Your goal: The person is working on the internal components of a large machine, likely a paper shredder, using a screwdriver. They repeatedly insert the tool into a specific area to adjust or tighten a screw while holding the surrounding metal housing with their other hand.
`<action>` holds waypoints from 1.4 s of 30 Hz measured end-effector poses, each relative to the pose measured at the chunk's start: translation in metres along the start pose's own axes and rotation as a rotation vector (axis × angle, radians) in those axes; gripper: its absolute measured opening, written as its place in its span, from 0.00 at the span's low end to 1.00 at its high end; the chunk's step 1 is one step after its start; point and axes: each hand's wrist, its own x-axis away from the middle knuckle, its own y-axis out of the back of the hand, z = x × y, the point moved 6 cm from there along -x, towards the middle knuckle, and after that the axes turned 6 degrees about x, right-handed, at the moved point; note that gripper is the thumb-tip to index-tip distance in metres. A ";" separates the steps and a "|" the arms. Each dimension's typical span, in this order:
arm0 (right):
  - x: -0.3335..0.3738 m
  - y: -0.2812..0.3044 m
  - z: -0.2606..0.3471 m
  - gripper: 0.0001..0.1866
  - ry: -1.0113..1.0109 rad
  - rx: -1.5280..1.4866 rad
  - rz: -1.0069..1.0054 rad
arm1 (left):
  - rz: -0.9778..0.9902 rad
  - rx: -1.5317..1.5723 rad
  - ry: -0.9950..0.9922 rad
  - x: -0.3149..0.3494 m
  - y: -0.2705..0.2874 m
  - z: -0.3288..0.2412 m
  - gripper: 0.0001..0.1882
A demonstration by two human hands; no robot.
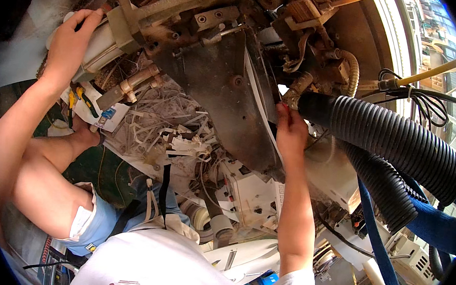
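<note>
My left hand [70, 45] rests with bent fingers over a pale grey cylinder [97, 46], part of the machine at upper left. My right hand [292, 132] is closed at the edge of a dark metal plate [216, 88], beside a pale strip [258, 94] running down that edge. A small bit of red shows at its fingertips; what the fingers hold is mostly hidden. Just right of this hand, a black corrugated hose [389, 134] joins a brass-coloured elbow fitting [298, 89].
Pliers with yellow-and-black handles [86, 102] lie on a white sheet near my foot. Shredded pale strips [160, 113] cover the space beneath the plate. Blue straps [380, 251] and a second ribbed hose [380, 186] hang at right. A yellow hose [432, 70] crosses above black cables.
</note>
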 end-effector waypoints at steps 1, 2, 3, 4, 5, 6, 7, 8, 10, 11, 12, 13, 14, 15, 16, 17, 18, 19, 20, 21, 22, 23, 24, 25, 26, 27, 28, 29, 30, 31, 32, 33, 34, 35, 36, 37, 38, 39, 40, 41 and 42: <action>0.000 0.003 0.005 0.26 0.057 0.013 -0.054 | -0.006 0.002 -0.004 -0.002 -0.001 0.000 0.21; -0.001 0.001 0.005 0.26 0.022 0.038 -0.029 | -0.001 -0.004 -0.014 -0.002 -0.002 -0.001 0.21; -0.003 -0.001 0.006 0.27 -0.013 0.062 -0.004 | 0.004 -0.010 -0.025 -0.003 -0.003 -0.002 0.21; -0.006 -0.003 0.009 0.27 -0.041 0.082 0.025 | 0.000 -0.021 -0.031 -0.003 0.000 -0.002 0.21; -0.007 -0.004 0.012 0.27 -0.092 0.108 0.083 | -0.014 -0.033 -0.050 -0.002 0.002 -0.002 0.21; -0.008 -0.003 0.017 0.27 -0.142 0.135 0.140 | -0.029 -0.046 -0.069 -0.002 0.005 -0.001 0.21; -0.006 -0.002 0.017 0.27 -0.199 0.170 0.196 | -0.035 -0.051 -0.087 -0.002 0.004 0.000 0.22; -0.005 0.000 0.018 0.27 -0.175 0.131 0.170 | -0.031 -0.053 -0.091 -0.002 0.003 0.000 0.22; -0.002 0.004 0.020 0.27 -0.121 0.051 0.116 | -0.026 -0.059 -0.099 -0.001 0.003 -0.004 0.22; 0.001 0.003 0.016 0.26 -0.119 -0.007 0.108 | -0.021 -0.053 -0.114 -0.001 0.002 -0.005 0.22; 0.005 0.001 0.011 0.26 -0.117 -0.065 0.100 | -0.015 -0.046 -0.129 -0.002 0.001 -0.006 0.22; 0.007 0.001 0.008 0.25 -0.114 -0.124 0.091 | -0.010 -0.040 -0.145 -0.002 0.001 -0.007 0.22; 0.007 0.002 0.007 0.24 -0.129 -0.087 0.111 | -0.014 -0.043 -0.133 -0.001 0.002 -0.006 0.22; 0.008 0.003 0.006 0.24 -0.144 -0.051 0.130 | -0.016 -0.046 -0.122 -0.001 0.003 -0.007 0.22; 0.010 0.004 0.004 0.23 -0.163 -0.012 0.151 | -0.015 -0.048 -0.109 -0.001 0.003 -0.006 0.22; 0.011 0.003 0.002 0.23 -0.162 -0.020 0.144 | -0.019 -0.054 -0.104 -0.001 0.002 -0.005 0.22; 0.012 0.000 0.000 0.22 -0.162 -0.029 0.137 | -0.022 -0.059 -0.099 0.000 0.001 -0.003 0.22; 0.010 -0.003 0.001 0.22 -0.156 -0.043 0.130 | -0.033 -0.068 -0.094 -0.001 0.003 -0.002 0.22; 0.010 -0.001 0.005 0.22 -0.141 -0.060 0.104 | -0.046 -0.074 -0.100 -0.001 0.004 -0.002 0.23; 0.009 0.002 0.012 0.21 -0.126 -0.077 0.079 | -0.059 -0.080 -0.106 -0.001 0.004 -0.002 0.23; 0.010 0.005 0.015 0.21 -0.114 -0.090 0.054 | -0.067 -0.084 -0.111 -0.001 0.003 -0.001 0.23; 0.011 0.004 0.012 0.21 -0.095 -0.089 0.040 | -0.060 -0.072 -0.108 -0.002 0.003 0.001 0.23; 0.010 0.001 0.008 0.21 -0.074 -0.088 0.026 | -0.054 -0.060 -0.105 -0.003 0.003 0.005 0.23; 0.009 0.000 0.006 0.21 -0.055 -0.090 0.010 | -0.048 -0.049 -0.103 -0.004 0.003 0.006 0.23; 0.008 0.000 0.006 0.21 -0.055 -0.088 0.005 | -0.047 -0.054 -0.097 -0.004 0.003 0.005 0.23; 0.008 0.000 0.007 0.21 -0.054 -0.087 0.000 | -0.047 -0.059 -0.090 -0.004 0.003 0.004 0.23; 0.008 0.000 0.008 0.21 -0.054 -0.085 -0.005 | -0.046 -0.063 -0.083 -0.003 0.002 0.004 0.23; 0.009 -0.001 0.006 0.21 -0.053 -0.093 -0.016 | -0.047 -0.061 -0.083 -0.003 0.002 0.004 0.23; 0.010 -0.003 0.002 0.21 -0.052 -0.101 -0.027 | -0.048 -0.058 -0.083 -0.004 0.002 0.005 0.23; 0.009 -0.004 0.001 0.21 -0.048 -0.110 -0.038 | -0.051 -0.056 -0.082 -0.004 0.003 0.005 0.22; 0.009 -0.005 0.000 0.21 -0.080 -0.101 -0.014 | -0.053 -0.058 -0.090 -0.004 0.003 0.005 0.23; 0.011 -0.004 0.000 0.21 -0.112 -0.092 0.011 | -0.055 -0.060 -0.098 -0.003 0.003 0.004 0.23; 0.012 -0.004 0.000 0.21 -0.146 -0.082 0.034 | -0.056 -0.062 -0.106 -0.003 0.003 0.004 0.23; 0.011 -0.004 0.001 0.21 -0.140 -0.085 0.040 | -0.055 -0.058 -0.103 -0.003 0.003 0.005 0.23; 0.010 -0.004 0.002 0.21 -0.135 -0.088 0.046 | -0.054 -0.055 -0.101 -0.003 0.002 0.005 0.23; 0.010 -0.004 0.003 0.21 -0.129 -0.093 0.051 | -0.055 -0.052 -0.099 -0.003 0.003 0.005 0.23; 0.010 -0.004 0.004 0.21 -0.138 -0.103 0.053 | -0.058 -0.055 -0.098 -0.003 0.004 0.006 0.23; 0.011 -0.004 0.004 0.21 -0.147 -0.113 0.056 | -0.061 -0.058 -0.098 -0.003 0.004 0.007 0.23; 0.011 -0.003 0.004 0.21 -0.157 -0.122 0.056 | -0.062 -0.059 -0.098 -0.004 0.004 0.008 0.23; 0.011 -0.004 0.002 0.22 -0.147 -0.101 0.052 | -0.066 -0.061 -0.092 -0.004 0.004 0.006 0.23; 0.011 -0.005 -0.001 0.22 -0.137 -0.080 0.048 | -0.070 -0.064 -0.085 -0.002 0.004 0.004 0.23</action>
